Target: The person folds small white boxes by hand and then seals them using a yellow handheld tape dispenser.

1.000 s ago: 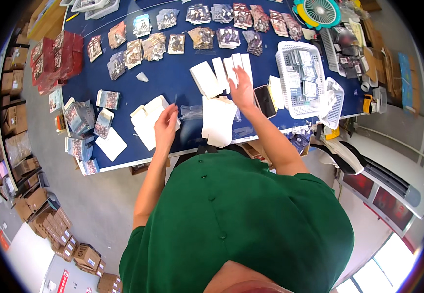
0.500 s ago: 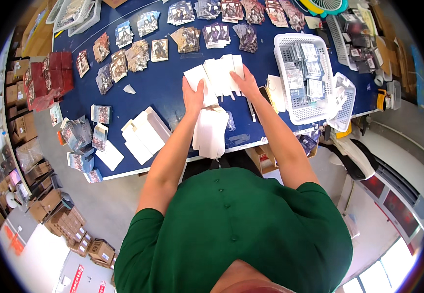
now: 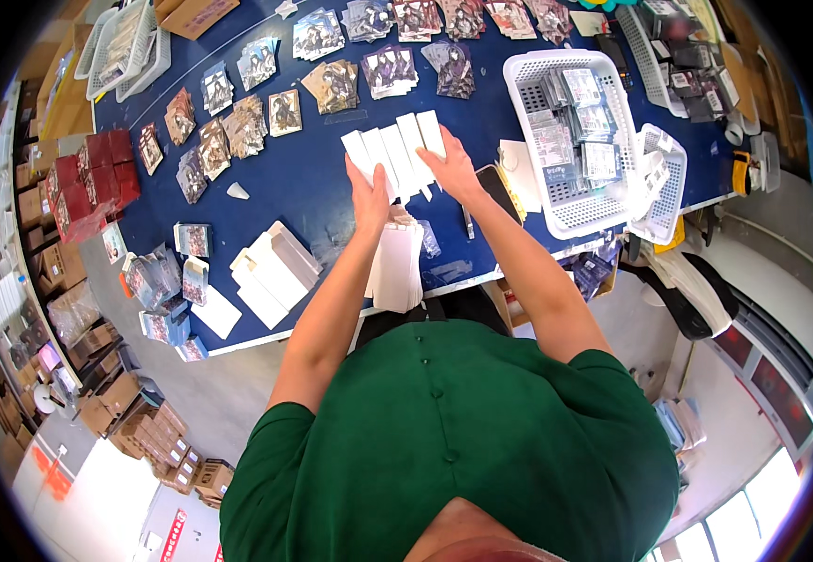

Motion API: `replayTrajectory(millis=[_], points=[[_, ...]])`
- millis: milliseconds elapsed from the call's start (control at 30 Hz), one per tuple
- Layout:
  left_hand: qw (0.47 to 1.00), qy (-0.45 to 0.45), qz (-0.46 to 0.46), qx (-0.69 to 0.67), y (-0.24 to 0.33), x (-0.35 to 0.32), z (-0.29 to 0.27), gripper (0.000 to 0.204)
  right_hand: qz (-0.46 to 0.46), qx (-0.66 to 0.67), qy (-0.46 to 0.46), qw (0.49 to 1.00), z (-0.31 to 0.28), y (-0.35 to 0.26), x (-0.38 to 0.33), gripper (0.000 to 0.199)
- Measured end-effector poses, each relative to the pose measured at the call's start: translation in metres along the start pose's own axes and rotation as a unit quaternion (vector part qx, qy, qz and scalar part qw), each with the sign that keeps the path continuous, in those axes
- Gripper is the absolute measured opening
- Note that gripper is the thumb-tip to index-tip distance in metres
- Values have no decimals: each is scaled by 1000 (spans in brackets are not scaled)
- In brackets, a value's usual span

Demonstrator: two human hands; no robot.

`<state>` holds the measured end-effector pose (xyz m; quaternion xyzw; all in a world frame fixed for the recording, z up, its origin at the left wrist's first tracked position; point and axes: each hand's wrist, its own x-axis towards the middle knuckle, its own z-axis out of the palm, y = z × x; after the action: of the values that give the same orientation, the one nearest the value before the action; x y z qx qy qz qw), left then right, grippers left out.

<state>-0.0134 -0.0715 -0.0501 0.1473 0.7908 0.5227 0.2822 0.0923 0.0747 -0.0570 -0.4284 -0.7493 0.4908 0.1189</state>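
Note:
Between my two hands is a row of slim white cartons, standing side by side with narrow gaps. My left hand closes on the row's left end, thumb on the near face. At the other end, my right hand grips the last carton, thumb toward the middle. Just below the row, near the table's front edge, lies a stack of flat white cartons. A small clear plastic piece lies beside that stack.
Fanned piles of printed cards spread over the blue table's far side. A white basket of wrapped packs stands right, beside a dark phone-like object. Left are open white boxes, blue card packs and red boxes.
The white pieces, broad and overlapping before, now show as narrow, separate strips between my hands. My right hand has moved slightly down and left. The whole view has shifted a little.

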Motion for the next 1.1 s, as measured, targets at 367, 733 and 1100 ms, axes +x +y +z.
replayTrajectory(millis=[367, 733, 1100], points=[[1000, -9, -1, -12, 3, 0, -6, 79, -50, -116, 36, 991, 5, -21, -3, 84], [999, -37, -33, -7, 10, -10, -7, 70, -20, -174, 41, 984, 20, -57, -12, 98], [996, -58, -59, 23, 16, -16, -17, 55, -11, -185, 43, 982, 23, -55, -12, 99]])
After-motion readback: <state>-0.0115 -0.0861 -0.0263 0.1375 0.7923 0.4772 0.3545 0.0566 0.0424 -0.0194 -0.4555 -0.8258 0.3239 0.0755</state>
